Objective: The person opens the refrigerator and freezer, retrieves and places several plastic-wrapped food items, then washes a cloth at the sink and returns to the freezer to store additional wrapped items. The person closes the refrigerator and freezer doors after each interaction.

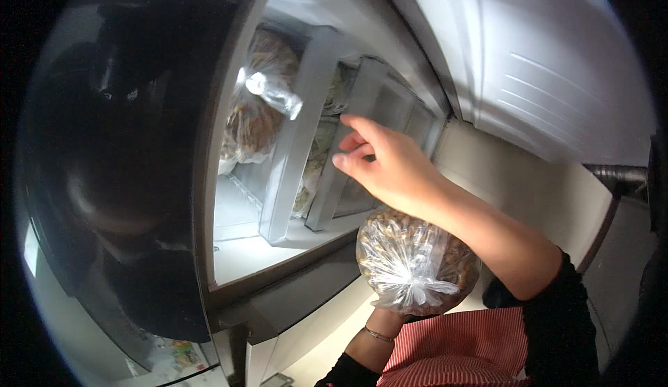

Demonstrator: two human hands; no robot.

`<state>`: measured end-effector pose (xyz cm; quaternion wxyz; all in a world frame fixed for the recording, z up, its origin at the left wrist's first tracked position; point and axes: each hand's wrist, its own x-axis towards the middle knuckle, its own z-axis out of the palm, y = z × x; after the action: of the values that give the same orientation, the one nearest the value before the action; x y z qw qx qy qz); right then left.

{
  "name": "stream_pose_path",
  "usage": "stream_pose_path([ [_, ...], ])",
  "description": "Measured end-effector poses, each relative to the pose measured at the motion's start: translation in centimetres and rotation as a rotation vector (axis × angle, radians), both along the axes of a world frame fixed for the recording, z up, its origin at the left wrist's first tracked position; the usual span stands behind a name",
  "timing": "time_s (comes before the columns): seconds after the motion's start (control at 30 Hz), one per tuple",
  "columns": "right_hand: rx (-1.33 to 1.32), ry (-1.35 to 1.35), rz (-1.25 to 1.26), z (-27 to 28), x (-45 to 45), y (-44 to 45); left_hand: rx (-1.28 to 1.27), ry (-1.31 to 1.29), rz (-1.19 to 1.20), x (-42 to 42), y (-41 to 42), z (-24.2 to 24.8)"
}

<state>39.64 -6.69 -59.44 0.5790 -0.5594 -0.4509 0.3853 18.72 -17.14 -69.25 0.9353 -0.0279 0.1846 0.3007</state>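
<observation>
My left hand (389, 318) supports a knotted clear plastic bag (412, 261) from beneath, its fingers hidden by the bag. Brown, lumpy pieces of food fill the bag, and a metal bracelet circles that wrist. Above it, my right hand (373, 152) is empty, its fingers bent and thumb apart from them. It hovers before the drawer fronts (360, 126) of a lit freezer compartment (242, 246). To the left of these fingers, another knotted clear bag (261, 105) of brown contents lies inside, behind a pale drawer front or shelf edge (292, 152).
At the upper right stands an open white door (553, 84) with a ribbed inner face. A glossy black panel (115, 178) borders the compartment on the left. More bagged, greenish contents (313, 173) show between the drawers. A dark ledge (292, 293) runs along the near side.
</observation>
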Motion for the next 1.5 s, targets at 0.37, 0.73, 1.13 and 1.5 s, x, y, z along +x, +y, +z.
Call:
stream_pose_path([
  [0.37, -0.072, 0.792, 0.243, 0.7, -4.9, 5.4, 0.085, -0.292, 0.097, 0.2, 0.3, -8.2],
  [0.73, -0.064, 0.728, 0.222, 2.4, -1.0, -0.1, -0.035, -0.224, 0.131, -0.3, -1.6, -6.1],
  [1.13, -0.114, 0.688, 0.208, 0.3, 2.4, -5.2, -0.023, -0.158, 0.067, -0.6, -1.7, -7.2],
  [1.5, 0.159, -0.887, -0.462, 5.7, 6.3, -5.2, -0.028, -0.187, 0.082, 0.0, -1.6, -5.8],
])
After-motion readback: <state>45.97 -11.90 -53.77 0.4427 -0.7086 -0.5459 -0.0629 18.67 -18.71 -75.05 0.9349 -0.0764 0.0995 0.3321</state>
